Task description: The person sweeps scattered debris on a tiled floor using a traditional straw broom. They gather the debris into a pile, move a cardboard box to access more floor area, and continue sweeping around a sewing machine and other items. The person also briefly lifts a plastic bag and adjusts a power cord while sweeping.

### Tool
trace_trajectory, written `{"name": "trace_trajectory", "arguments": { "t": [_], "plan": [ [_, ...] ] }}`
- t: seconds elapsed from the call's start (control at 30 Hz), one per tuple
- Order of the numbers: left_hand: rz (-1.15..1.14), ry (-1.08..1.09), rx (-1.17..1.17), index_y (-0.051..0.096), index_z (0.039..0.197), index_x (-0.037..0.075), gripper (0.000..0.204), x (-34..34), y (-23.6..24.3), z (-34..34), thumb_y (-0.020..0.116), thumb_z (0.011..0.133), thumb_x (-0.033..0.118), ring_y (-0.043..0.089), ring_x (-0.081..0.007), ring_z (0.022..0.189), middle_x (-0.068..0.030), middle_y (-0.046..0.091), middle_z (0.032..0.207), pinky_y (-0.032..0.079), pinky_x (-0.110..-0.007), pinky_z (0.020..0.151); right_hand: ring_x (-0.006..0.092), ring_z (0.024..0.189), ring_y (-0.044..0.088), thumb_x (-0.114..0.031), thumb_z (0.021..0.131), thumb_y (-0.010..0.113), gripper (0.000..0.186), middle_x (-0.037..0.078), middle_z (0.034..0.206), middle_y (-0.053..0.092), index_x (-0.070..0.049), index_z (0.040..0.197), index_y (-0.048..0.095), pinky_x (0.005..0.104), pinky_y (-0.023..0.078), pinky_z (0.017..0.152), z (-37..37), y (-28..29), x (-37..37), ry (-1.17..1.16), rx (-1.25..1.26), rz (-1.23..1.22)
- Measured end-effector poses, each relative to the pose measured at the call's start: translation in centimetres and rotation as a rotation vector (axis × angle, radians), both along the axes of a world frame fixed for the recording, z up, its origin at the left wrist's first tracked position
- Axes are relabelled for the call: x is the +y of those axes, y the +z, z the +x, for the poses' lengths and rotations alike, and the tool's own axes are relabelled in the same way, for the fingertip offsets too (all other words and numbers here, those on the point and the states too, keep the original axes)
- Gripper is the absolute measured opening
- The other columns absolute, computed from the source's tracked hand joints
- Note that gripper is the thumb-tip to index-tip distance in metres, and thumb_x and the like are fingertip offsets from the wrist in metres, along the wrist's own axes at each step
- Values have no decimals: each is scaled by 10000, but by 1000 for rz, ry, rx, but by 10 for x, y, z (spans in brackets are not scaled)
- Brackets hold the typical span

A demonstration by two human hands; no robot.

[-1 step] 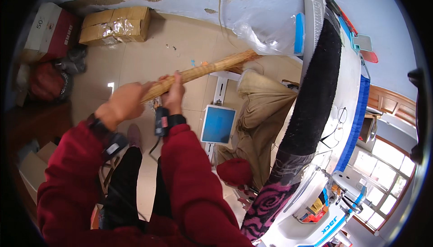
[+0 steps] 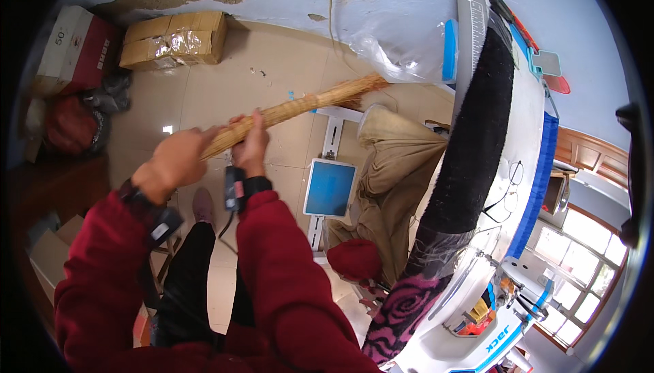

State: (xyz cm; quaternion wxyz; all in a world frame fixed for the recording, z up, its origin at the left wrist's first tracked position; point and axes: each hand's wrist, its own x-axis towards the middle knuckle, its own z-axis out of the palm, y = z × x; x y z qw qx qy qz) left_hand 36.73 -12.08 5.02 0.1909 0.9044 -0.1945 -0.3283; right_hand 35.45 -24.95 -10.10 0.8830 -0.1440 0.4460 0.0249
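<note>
Head view: we see both hands on a straw broom, held out over the tiled floor (image 2: 272,66).
Left hand (image 2: 174,162): fingers wrapped tight around the near end of the broom.
Right hand (image 2: 251,143): fingers curled shut around the same shaft, just beside the left hand, a bit further along.
Broom (image 2: 306,104): bundled straw, slanting up and to the right from the hands; brush end near a clear plastic bag (image 2: 402,46) by the wall.
Sleeves: we note dark red on both forearms, black bands at the wrists.
Below hands: blue pedal plate (image 2: 330,188) on the floor, tan cloth (image 2: 395,168) heaped beside it.
Right side: sewing machine surface (image 2: 528,128) with black fabric (image 2: 470,141) draped along it.
Far left: taped cardboard box (image 2: 174,38) against the wall.
</note>
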Motion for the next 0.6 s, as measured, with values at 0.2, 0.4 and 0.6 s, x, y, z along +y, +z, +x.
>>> {"name": "trace_trajectory", "arguments": {
  "t": [0.2, 0.4, 0.6],
  "plan": [
    [-10, 96, -90, 482, 1288, 91, 627, 67, 67, -50, 558, 672, 0, 580, -440, 828, -219, 602, 914, 472, -501, 720, 228, 674, 579, -236, 899, 561, 200, 92, 773, 550, -55, 924, 477, 441, 539, 666, -44, 77, 78, 84, -26, 155],
    [26, 273, -120, 488, 1304, 105, 655, 100, 128, -132, 547, 662, -5, 580, -437, 800, -207, 574, 902, 473, -486, 667, 198, 673, 587, -222, 884, 611, 222, 76, 797, 556, -31, 914, 501, 425, 549, 606, -105, 139, 115, 180, -40, 208],
    [-122, 383, -33, 463, 1315, 53, 650, 84, 60, -181, 603, 680, 46, 590, -430, 876, -234, 595, 964, 493, -469, 723, 185, 612, 586, -239, 863, 653, 244, 62, 756, 550, -48, 891, 503, 381, 552, 520, -134, 95, 91, 344, 21, 22]
  ]
}}
